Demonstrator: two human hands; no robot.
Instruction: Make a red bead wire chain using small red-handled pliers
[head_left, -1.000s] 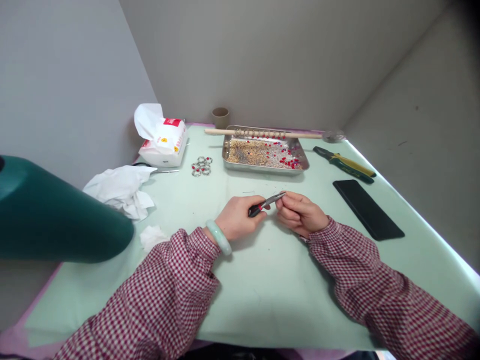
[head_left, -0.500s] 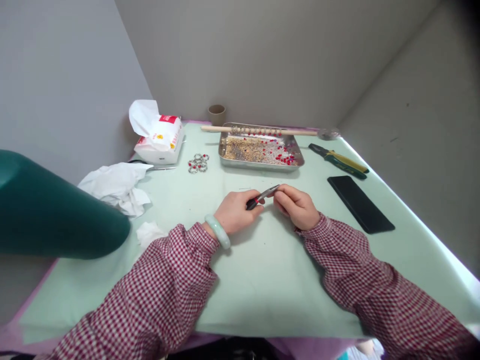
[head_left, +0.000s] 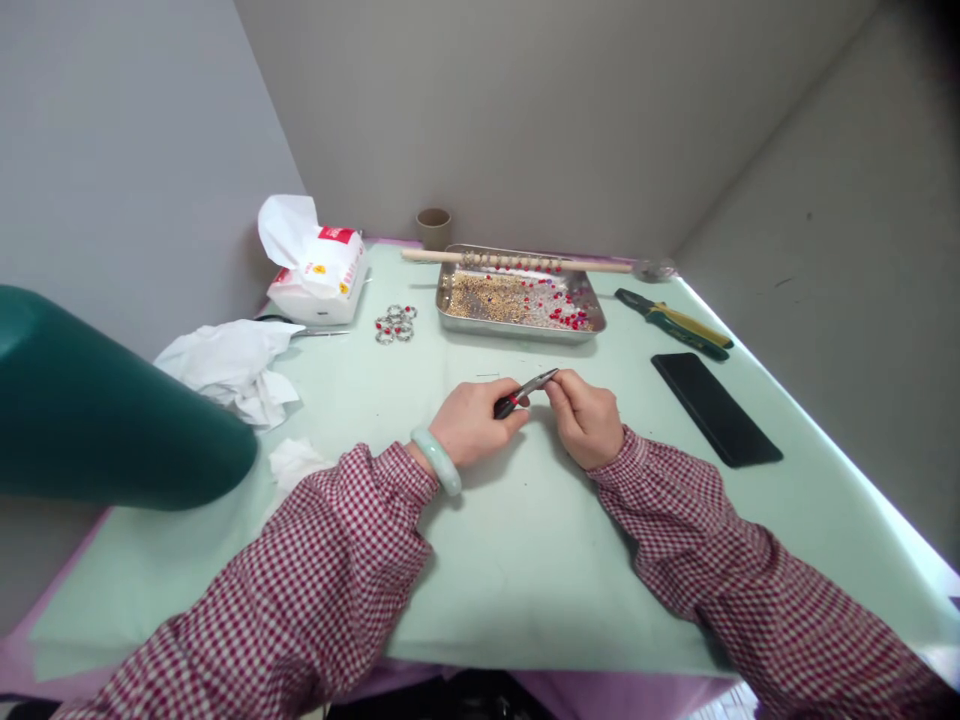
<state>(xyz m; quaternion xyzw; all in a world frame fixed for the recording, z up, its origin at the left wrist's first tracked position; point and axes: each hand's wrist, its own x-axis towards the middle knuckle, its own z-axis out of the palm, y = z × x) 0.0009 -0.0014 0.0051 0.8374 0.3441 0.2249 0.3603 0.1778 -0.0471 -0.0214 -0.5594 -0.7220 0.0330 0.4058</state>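
Note:
My left hand (head_left: pixel 471 424), a pale green bangle on its wrist, is closed around small pliers (head_left: pixel 523 391) with red-and-black handles; the jaws point right and up. My right hand (head_left: pixel 585 417) sits just right of the jaws with its fingers pinched at the tips, holding something too small to make out. Both hands rest on the pale green table mat (head_left: pixel 525 560) at mid table. Behind them stands a metal tray (head_left: pixel 519 331) of gold, white and red beads, and a wooden rod (head_left: pixel 517 263) strung with beads lies across its far rim.
A tissue pack (head_left: pixel 319 272), crumpled tissues (head_left: pixel 232 365), scissors (head_left: pixel 315 331) and a cluster of beaded rings (head_left: pixel 396 324) lie at the left. Green-and-yellow pliers (head_left: pixel 675 322) and a black phone (head_left: pixel 715 407) lie at the right. A dark green object (head_left: pixel 105 420) juts in from the left. A small cup (head_left: pixel 434 227) stands at the back.
The hands have stayed together at the pliers' tip; the right hand's fingers have turned slightly round the jaws. The view has shifted a little.

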